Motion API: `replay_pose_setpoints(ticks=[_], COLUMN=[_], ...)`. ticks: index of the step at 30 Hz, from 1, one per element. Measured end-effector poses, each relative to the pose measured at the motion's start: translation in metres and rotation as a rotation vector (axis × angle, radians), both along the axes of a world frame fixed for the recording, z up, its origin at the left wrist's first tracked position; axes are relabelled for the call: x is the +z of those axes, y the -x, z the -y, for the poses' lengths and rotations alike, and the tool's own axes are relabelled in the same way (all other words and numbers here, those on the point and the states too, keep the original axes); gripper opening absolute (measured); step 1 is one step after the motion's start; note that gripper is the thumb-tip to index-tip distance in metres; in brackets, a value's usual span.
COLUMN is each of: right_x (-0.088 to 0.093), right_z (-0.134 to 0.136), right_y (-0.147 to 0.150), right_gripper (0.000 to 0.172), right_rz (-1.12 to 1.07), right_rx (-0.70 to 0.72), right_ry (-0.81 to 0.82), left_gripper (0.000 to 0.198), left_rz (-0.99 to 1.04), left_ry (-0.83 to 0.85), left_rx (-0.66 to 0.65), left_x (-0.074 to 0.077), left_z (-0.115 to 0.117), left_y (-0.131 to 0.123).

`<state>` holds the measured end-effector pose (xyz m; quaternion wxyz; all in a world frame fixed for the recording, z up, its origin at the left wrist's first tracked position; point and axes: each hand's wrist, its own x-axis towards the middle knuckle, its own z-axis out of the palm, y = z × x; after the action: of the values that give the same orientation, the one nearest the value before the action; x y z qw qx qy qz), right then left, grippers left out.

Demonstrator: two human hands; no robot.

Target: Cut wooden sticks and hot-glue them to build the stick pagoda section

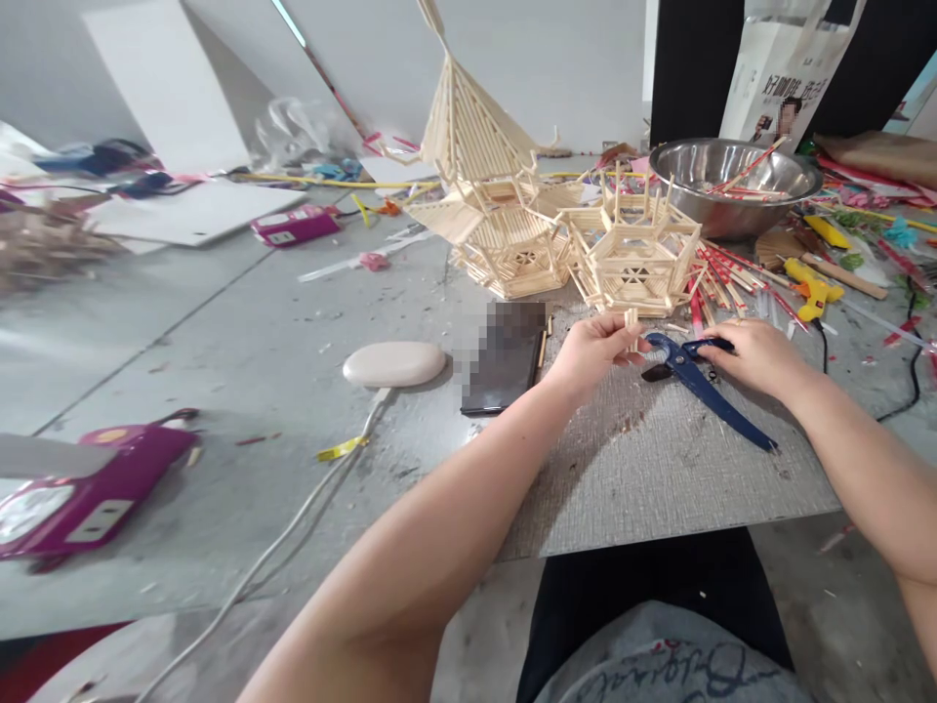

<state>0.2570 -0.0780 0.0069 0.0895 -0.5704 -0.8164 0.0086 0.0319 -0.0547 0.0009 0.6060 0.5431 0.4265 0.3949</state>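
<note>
In the right hand [755, 353], blue cutters [697, 382] slant, jaws toward the left.

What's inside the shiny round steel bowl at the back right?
The shiny round steel bowl holds a few slim red-and-pale sticks, one slanting up toward the far rim. Its near wall covers part of the inside, so anything lying there can't be seen.

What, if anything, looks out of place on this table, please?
Loose red-marked sticks lie splayed in front of the metal bowl, and scraps litter the tabletop; it looks untidy, though nothing seems clearly damaged.
</note>
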Motion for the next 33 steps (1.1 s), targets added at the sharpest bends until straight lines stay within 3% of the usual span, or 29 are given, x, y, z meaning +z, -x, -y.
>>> replay_pose_setpoints(ticks=[6, 10, 14, 16, 21, 27, 33], right_x=[-0.005, -0.003, -0.004, -0.006, -0.014, -0.02, -0.022], right_z=[-0.012, -0.016, -0.012, -0.011, -0.021, -0.034, -0.034], right_y=[-0.013, -0.021, -0.019, -0.018, -0.017, -0.011, -0.017], right_gripper=[0.031, 0.03, 0.024, 0.023, 0.027, 0.035, 0.024], right_rz=[-0.119, -0.028, -0.112, -0.138, -0.13, -0.016, -0.022], right_rx=[-0.165, -0.164, -0.082, -0.112, -0.39, -0.471, -0.513], right_ry=[-0.102, 0.09, 0.249, 0.216, -0.052, 0.009, -0.002], left_gripper=[0.011, 0.009, 0.008, 0.008, 0.008, 0.009, 0.015], left_rz=[0.05, 0.057, 0.06, 0.062, 0.062, 0.054, 0.091], left_ry=[0.094, 0.131, 0.137, 0.138, 0.162, 0.183, 0.167], left_rx=[-0.105, -0.078, -0.088, -0.094, -0.085, -0.086, -0.085], left_x=[0.002, 0.003, 0.004, 0.004, 0.006, 0.005, 0.003], left_z=[0.005, 0.006, 0.007, 0.007, 0.009, 0.009, 0.009], left_y=[-0.003, -0.004, -0.005, -0.005, -0.006, -0.007, -0.008])
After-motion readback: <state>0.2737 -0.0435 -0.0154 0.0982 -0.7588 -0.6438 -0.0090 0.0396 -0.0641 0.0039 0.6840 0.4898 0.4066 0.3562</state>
